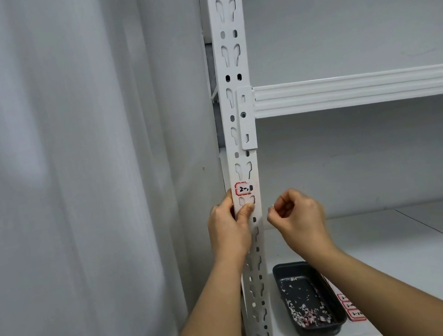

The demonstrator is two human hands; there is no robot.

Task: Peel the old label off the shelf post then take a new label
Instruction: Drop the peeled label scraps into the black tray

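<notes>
Old label: I note it on the shelf post, frame centre; thin, tear-prone; lift its edge.
Left hand: grips post below.
Right hand: fingertips pinched; contents indiscernible.
New labels: lower shelf, beside tray.

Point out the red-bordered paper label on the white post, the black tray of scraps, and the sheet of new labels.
Red-bordered paper label (243,188): head view, on its handwritten middle.
Black tray (291,271): head view, on its bare far floor.
Sheet of new labels (353,311): head view, on the strip showing beside the tray.

Left hand raised, thumb extended; right hand curled, fingertips pinched.
</notes>
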